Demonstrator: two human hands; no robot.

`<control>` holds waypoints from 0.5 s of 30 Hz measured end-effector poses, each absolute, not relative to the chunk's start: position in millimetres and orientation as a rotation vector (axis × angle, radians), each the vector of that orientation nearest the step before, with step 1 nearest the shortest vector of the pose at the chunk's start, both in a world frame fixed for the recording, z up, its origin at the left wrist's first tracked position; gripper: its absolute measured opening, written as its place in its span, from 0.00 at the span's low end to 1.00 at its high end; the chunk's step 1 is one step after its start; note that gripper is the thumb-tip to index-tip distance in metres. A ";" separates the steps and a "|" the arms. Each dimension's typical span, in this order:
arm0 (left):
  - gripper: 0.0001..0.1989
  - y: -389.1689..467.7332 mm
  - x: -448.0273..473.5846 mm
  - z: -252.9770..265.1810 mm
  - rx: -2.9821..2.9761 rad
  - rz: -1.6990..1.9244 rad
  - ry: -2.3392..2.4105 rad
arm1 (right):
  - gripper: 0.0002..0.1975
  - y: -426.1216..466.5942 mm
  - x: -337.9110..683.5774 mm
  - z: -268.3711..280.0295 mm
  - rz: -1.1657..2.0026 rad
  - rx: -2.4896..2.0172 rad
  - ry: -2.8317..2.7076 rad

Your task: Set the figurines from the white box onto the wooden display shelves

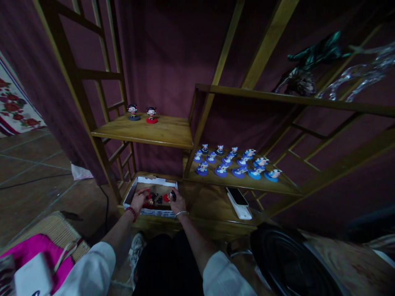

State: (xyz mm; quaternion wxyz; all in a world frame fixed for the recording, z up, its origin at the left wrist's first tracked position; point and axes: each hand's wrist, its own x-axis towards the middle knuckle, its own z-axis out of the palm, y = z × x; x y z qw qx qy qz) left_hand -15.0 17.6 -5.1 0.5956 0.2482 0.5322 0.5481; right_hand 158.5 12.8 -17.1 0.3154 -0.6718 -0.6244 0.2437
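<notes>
A shallow white cardboard box stands on the lowest shelf, with several small red and black figurines lying in it. Inside its right end, my right hand is closed around a figurine with a red base, its dark head beside my fingers. My left hand reaches over the box's left side, fingers stretched out beside something red among the figurines; blur hides whether it touches it. On the shelf above stand two black-haired figurines, one on a dark base and one on a red base.
Rows of purple and blue figurines fill the shelf to the right. A phone lies on a white case-like item below them. Glassy animal figures stand on the upper shelf. A black round stool is at right.
</notes>
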 end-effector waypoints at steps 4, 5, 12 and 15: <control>0.11 11.2 -7.2 -2.1 0.550 1.266 1.207 | 0.19 7.0 158.5 -14.3 0.650 -1.794 -1.617; 0.11 9.6 -5.1 -1.5 0.529 1.265 1.192 | 0.19 5.0 158.3 -12.5 0.649 -1.800 -1.618; 0.03 -2.4 5.1 5.1 0.472 1.257 1.131 | 0.19 -7.8 155.8 5.7 0.605 -1.807 -1.636; 0.03 -8.8 8.3 7.9 0.465 1.243 1.124 | 0.18 -10.5 154.9 9.2 0.602 -1.772 -1.609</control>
